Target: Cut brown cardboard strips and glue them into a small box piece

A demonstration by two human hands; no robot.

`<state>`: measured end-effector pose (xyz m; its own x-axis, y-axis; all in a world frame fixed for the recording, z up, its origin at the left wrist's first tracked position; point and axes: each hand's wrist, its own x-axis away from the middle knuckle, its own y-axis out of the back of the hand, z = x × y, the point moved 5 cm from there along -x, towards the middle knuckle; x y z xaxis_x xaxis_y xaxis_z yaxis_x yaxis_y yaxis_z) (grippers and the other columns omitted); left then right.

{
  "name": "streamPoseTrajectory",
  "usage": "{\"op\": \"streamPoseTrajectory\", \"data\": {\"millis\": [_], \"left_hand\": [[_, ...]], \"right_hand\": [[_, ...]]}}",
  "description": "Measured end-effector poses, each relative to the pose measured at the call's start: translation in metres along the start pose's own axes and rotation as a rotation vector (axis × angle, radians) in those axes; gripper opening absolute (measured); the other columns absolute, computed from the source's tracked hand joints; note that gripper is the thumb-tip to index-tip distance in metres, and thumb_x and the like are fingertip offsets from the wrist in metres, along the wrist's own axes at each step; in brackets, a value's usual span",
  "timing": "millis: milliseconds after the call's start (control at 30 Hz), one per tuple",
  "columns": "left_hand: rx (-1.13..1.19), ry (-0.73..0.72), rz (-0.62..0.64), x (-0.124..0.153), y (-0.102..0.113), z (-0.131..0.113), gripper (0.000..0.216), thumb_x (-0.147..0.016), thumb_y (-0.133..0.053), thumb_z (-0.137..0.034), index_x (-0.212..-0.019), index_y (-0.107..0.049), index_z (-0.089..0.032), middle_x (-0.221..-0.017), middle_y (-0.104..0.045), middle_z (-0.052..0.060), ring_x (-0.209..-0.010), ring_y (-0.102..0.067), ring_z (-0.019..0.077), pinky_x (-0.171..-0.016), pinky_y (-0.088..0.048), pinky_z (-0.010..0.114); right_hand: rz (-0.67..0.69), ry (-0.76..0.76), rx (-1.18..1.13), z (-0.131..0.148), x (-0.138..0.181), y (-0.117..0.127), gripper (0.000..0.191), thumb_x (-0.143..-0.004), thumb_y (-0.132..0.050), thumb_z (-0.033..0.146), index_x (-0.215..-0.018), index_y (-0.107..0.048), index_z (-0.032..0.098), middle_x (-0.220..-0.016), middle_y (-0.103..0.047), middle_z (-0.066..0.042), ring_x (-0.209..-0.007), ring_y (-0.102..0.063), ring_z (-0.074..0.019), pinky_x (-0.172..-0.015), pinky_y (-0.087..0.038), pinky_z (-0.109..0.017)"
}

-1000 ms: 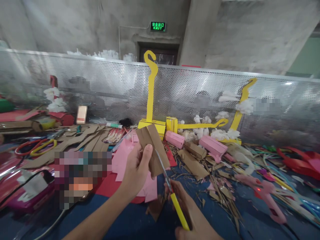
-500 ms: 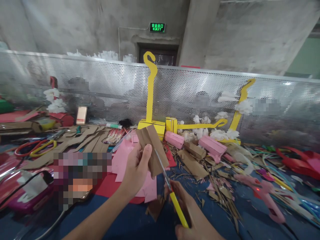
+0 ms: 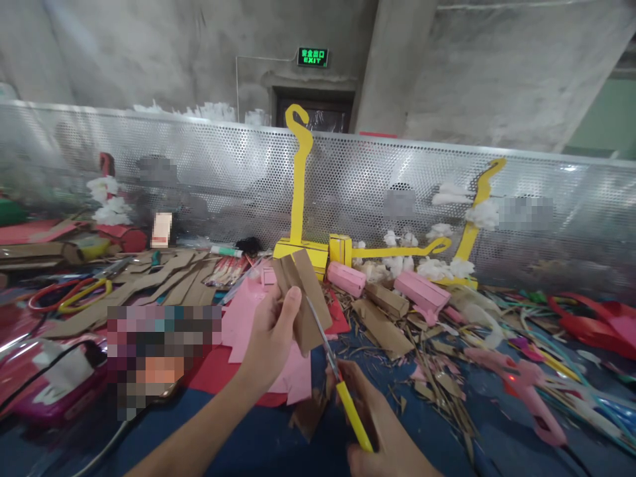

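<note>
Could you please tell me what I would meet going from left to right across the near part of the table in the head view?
Purple object → left hand holding cardboard → right hand holding yellow-handled scissors → pink glue gun.

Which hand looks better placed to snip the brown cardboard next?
Probably the right: the right hand holds the yellow-handled scissors, which reach across part of the brown cardboard, while the left hand is occupied gripping that piece.
</note>
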<state>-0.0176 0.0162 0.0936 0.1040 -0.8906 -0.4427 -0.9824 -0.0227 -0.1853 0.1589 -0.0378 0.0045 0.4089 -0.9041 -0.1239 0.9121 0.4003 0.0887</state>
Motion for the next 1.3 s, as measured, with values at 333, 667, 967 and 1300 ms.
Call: {"op": "streamPoseTrajectory", "data": {"millis": [333,667,967,1300], "left_hand": [[0.026,0.015,-0.083,-0.005,0.008,0.010,0.028,-0.093,-0.059,-0.048,-0.100,-0.062,-0.021,-0.073,-0.058,-0.003,-0.061,-0.054,0.0104,-0.051,-0.047,0.018],[-0.022,0.022,-0.079,-0.007,0.010,0.013,0.027,-0.092,-0.059,-0.046,-0.102,-0.062,-0.022,-0.072,-0.061,-0.003,-0.055,-0.055,0.0113,-0.047,-0.047,0.019],[0.034,0.080,0.153,0.001,-0.012,0.009,0.033,-0.090,-0.060,-0.051,-0.096,-0.062,-0.018,-0.064,-0.061,-0.003,-0.049,-0.057,0.0124,-0.043,-0.048,0.021],[0.055,0.098,0.304,0.009,-0.023,0.021,0.029,-0.091,-0.060,-0.046,-0.090,-0.064,-0.017,-0.070,-0.060,-0.002,-0.054,-0.055,0.0108,-0.048,-0.048,0.021]], "right_hand": [[0.071,0.022,-0.073,0.014,-0.001,-0.011,0.083,-0.078,-0.066,0.069,-0.143,-0.035,0.026,-0.139,-0.052,-0.013,-0.125,-0.053,-0.0314,-0.108,-0.040,-0.043],[0.196,-0.058,-0.056,0.029,-0.011,-0.014,0.034,-0.080,-0.075,0.047,-0.095,-0.060,0.021,-0.085,-0.061,-0.001,-0.081,-0.060,-0.0190,-0.083,-0.049,-0.033],[0.066,-0.033,-0.161,-0.001,-0.009,-0.005,0.058,-0.068,-0.083,0.057,-0.109,-0.056,0.026,-0.095,-0.054,0.000,-0.075,-0.052,-0.0138,-0.071,-0.047,-0.025],[-0.090,-0.050,-0.162,-0.007,-0.009,0.015,0.058,-0.075,-0.071,0.070,-0.110,-0.061,0.025,-0.083,-0.052,0.000,-0.066,-0.046,-0.0133,-0.060,-0.045,-0.026]]}}
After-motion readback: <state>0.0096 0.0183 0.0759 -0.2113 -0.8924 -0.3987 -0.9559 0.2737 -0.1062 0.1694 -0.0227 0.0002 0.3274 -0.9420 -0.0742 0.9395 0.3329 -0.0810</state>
